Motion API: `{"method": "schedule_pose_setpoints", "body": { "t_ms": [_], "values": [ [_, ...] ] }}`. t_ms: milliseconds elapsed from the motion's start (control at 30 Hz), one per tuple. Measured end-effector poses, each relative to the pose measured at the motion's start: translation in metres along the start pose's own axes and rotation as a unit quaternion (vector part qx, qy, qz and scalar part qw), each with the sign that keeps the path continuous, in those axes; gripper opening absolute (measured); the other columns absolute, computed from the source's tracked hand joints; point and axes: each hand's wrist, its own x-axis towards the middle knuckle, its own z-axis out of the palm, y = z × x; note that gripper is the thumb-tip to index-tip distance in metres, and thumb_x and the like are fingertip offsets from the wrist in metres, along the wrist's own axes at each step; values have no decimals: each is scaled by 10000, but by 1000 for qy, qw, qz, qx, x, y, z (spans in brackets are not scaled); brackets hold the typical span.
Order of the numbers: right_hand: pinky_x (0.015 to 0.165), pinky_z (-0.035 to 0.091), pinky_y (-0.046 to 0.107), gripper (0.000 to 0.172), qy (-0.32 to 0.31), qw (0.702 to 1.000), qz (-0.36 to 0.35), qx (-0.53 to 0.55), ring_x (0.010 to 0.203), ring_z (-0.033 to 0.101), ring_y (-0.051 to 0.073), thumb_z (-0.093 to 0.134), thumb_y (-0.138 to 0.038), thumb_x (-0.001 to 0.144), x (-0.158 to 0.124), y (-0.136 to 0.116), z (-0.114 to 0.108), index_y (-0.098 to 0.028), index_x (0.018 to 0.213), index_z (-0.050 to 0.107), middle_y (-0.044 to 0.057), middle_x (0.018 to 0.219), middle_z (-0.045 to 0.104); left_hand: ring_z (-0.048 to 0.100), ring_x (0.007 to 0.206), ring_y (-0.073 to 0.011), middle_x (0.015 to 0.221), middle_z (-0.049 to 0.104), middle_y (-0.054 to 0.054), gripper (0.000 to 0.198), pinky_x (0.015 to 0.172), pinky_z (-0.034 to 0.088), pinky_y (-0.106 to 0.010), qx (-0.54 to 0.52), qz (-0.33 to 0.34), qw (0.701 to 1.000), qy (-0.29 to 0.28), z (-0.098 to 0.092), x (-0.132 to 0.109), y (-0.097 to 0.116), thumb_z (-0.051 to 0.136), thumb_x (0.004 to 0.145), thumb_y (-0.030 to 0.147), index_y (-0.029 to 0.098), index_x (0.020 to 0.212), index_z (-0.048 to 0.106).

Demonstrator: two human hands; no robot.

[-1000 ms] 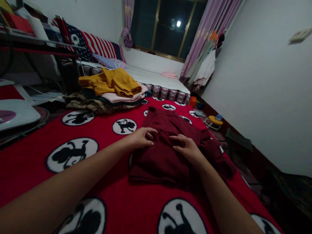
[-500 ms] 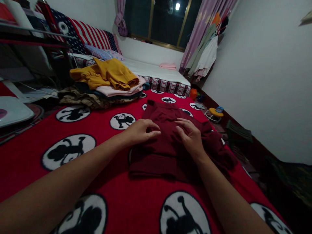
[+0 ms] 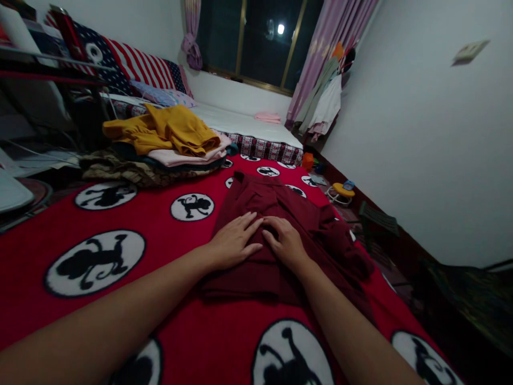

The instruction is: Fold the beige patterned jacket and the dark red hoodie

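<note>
A dark maroon garment [image 3: 256, 278] lies spread on a red blanket [image 3: 176, 331] patterned with black monkeys in white circles. Its right part is bunched up, while the left part lies fairly flat. My left hand [image 3: 234, 240] rests palm down on the garment with fingers stretched out. Beside it my right hand [image 3: 286, 241] also lies on the cloth, fingers extended, its tips close to those of the left. Neither hand grips the fabric. Whether the garment is a shirt or something else, I cannot tell.
A pile of folded clothes with mustard trousers [image 3: 168, 128] on top sits at the blanket's far left. Behind stands a bed [image 3: 240, 115] under the window. A yellow-topped stool [image 3: 343, 190] is on the floor at right. Shelving [image 3: 52, 80] borders the left side.
Both hands have come down onto the garment and closer together, the left one flattening out. The camera view has shifted slightly to the right.
</note>
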Motion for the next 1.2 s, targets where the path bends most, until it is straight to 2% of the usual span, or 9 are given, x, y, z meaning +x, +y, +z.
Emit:
{"method": "schedule_pose_setpoints", "body": {
  "t_ms": [133, 333, 433, 533, 633, 800, 900, 1067, 1200],
  "values": [
    [939, 472, 353, 251, 26, 999, 24, 5, 1041, 621, 199, 521, -182, 852, -2, 3, -15, -207, 1071, 642, 73, 1102, 685, 207, 1451, -262, 1568, 248, -108, 635, 1170, 179, -460, 55, 13, 998, -20, 15, -1, -8, 415, 926, 536, 223, 1473, 340],
    [916, 478, 394, 232, 149, 973, 126, -123, 975, 646, 239, 569, -257, 822, -6, 34, -81, -198, 1009, 694, 76, 1033, 713, 211, 1449, -273, 1568, 242, -106, 634, 1167, 190, -457, 67, 11, 998, -18, 13, -1, -8, 404, 928, 547, 222, 1470, 356],
    [874, 496, 370, 241, 117, 964, 178, -156, 918, 667, 226, 569, -232, 811, 2, 65, -99, -181, 999, 710, 76, 993, 728, 205, 1451, -271, 1568, 238, -112, 635, 1170, 186, -456, 74, 5, 997, -25, 12, -1, -6, 401, 930, 540, 213, 1472, 353],
    [873, 491, 307, 265, 20, 955, 218, -202, 956, 665, 194, 554, -179, 817, 19, 90, -98, -172, 1037, 701, 72, 1030, 723, 201, 1453, -262, 1565, 246, -112, 630, 1174, 179, -446, 76, 1, 997, -26, 12, -2, -4, 394, 934, 535, 210, 1472, 354],
    [906, 471, 334, 301, -24, 931, 252, -262, 1065, 633, 223, 541, -187, 840, 41, 107, -88, -179, 1107, 679, 105, 1155, 679, 211, 1450, -261, 1566, 247, -106, 628, 1171, 191, -445, 76, 1, 997, -22, 11, -3, -3, 382, 936, 543, 216, 1471, 356],
    [855, 475, 461, 404, -47, 893, 321, -313, 1071, 623, 350, 664, -348, 801, 68, 134, -79, -109, 1127, 656, 227, 1140, 657, 209, 1451, -253, 1575, 224, -93, 627, 1174, 194, -440, 78, 1, 997, -22, 12, -4, -5, 364, 940, 554, 237, 1480, 335],
    [811, 488, 380, 301, -54, 872, 355, -334, 1006, 658, 313, 669, -354, 810, 78, 149, -82, -135, 1014, 696, 191, 1040, 697, 204, 1453, -251, 1578, 217, -88, 631, 1177, 195, -445, 75, 2, 997, -20, 13, -4, -6, 368, 938, 558, 245, 1484, 324],
    [844, 466, 372, 381, 9, 848, 369, -381, 1073, 627, 313, 409, -353, 962, 86, 164, -84, -124, 1175, 626, 214, 1138, 657, 199, 1453, -261, 1577, 216, -92, 626, 1174, 206, -466, 70, 3, 997, -17, 14, -4, -5, 385, 937, 550, 248, 1483, 326],
    [835, 471, 380, 300, -13, 848, 371, -378, 1041, 643, 316, 517, -284, 908, 91, 173, -74, -117, 1106, 668, 214, 1087, 677, 196, 1454, -265, 1577, 213, -97, 626, 1173, 212, -471, 68, 0, 998, -18, 13, -4, -4, 402, 934, 542, 251, 1484, 322]
  ]
}}
